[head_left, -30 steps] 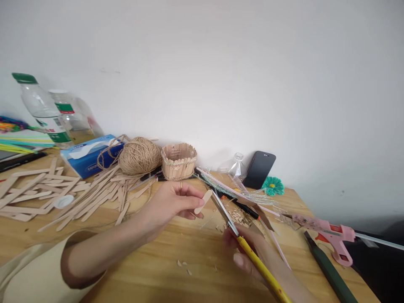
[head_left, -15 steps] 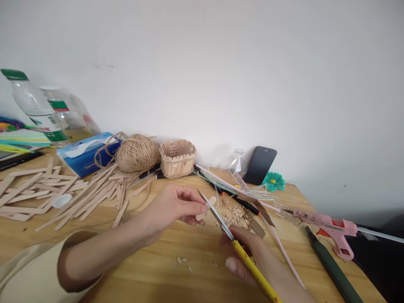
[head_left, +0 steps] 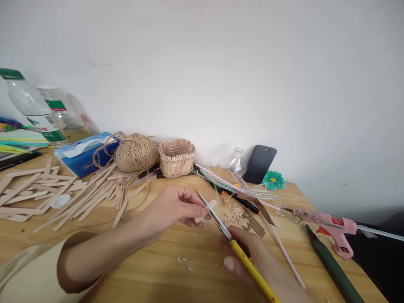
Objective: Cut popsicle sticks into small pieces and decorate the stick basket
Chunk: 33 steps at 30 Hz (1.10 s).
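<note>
Between the thumb and fingers of my left hand (head_left: 179,206) is a short piece of wooden craft stick (head_left: 212,205) with a rounded end. My right hand (head_left: 244,252) grips a pair of scissors (head_left: 243,256) with a yellow handle, blades pointing up and left. The blades cross the stick piece close to my left fingertips. Small wood clippings (head_left: 235,216) lie in a heap just beyond the scissors, and a few more chips rest on the table below my hands. A small basket (head_left: 177,162) faced with cut sticks stands behind.
Many craft sticks (head_left: 94,198) are strewn at the left, near a twine ball (head_left: 136,152) and a blue tissue box (head_left: 88,155). Bottles (head_left: 38,113) stand far left. At the right are a phone (head_left: 260,163), a teal flower (head_left: 273,180) and a pink glue gun (head_left: 331,229).
Hardly anything differs. The scissors' tip sits slightly further left over the stick piece, and the whole view has shifted a little. Both hands keep their hold.
</note>
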### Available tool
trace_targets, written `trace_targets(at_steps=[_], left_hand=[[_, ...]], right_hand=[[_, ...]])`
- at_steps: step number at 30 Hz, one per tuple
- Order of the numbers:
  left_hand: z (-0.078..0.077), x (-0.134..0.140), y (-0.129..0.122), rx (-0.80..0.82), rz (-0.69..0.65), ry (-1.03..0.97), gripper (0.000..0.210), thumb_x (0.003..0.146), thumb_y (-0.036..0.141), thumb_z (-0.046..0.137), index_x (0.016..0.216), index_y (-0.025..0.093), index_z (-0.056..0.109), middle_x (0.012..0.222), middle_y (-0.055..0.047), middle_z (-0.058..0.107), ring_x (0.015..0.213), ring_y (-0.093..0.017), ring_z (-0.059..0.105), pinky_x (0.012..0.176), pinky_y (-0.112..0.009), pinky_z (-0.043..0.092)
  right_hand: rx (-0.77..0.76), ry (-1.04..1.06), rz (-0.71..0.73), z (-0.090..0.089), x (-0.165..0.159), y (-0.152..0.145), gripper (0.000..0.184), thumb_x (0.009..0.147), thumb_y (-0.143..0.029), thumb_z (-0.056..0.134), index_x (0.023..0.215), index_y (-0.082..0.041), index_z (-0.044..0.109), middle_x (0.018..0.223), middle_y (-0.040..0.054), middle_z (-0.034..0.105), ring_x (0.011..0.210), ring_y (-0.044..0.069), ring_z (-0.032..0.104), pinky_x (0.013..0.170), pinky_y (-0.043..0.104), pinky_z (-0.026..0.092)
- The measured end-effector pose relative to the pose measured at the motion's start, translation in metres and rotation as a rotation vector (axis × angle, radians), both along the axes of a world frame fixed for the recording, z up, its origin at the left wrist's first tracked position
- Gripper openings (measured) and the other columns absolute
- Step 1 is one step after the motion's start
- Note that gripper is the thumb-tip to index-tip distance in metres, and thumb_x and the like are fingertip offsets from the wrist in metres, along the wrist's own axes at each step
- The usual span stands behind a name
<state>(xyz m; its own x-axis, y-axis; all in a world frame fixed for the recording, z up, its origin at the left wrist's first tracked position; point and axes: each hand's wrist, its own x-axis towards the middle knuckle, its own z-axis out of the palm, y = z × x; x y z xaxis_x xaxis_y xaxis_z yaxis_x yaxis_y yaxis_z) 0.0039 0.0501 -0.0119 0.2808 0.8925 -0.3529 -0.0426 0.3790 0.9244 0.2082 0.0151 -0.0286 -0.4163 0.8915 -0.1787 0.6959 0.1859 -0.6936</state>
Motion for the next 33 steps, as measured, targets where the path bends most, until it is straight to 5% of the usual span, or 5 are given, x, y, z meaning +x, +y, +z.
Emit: trace_targets(at_steps=[9,25,33], left_hand=[[-0.001,-0.004,0.002,-0.057,-0.073,-0.128,0.019,0.07,0.031,0.065,0.07,0.012,0.068,0.072,-0.007,0.072,0.068,-0.016,0.066,0.055,-0.019,0.044],[-0.006,-0.005,0.007,-0.049,-0.054,-0.04,0.008,0.062,0.02,0.071,0.062,0.015,0.065,0.055,0.002,0.062,0.056,-0.01,0.062,0.056,-0.02,0.045],[-0.006,-0.007,0.007,-0.013,0.005,-0.106,0.009,0.063,0.021,0.071,0.059,0.015,0.066,0.059,0.001,0.063,0.057,-0.01,0.058,0.059,-0.022,0.046]], right_hand=[[-0.118,0.034,0.024,0.005,-0.003,0.004,0.036,0.076,-0.054,0.049,0.075,-0.017,0.047,0.068,-0.0004,0.047,0.064,0.016,0.042,0.054,0.024,0.034],[-0.135,0.127,0.058,0.004,-0.001,0.007,0.046,0.073,-0.065,0.05,0.074,-0.019,0.047,0.066,-0.0013,0.042,0.062,0.016,0.039,0.053,0.025,0.033],[-0.163,0.266,0.014,-0.006,0.008,0.005,0.049,0.079,-0.065,0.045,0.092,-0.019,0.055,0.081,0.0031,0.053,0.075,0.018,0.049,0.065,0.028,0.041]])
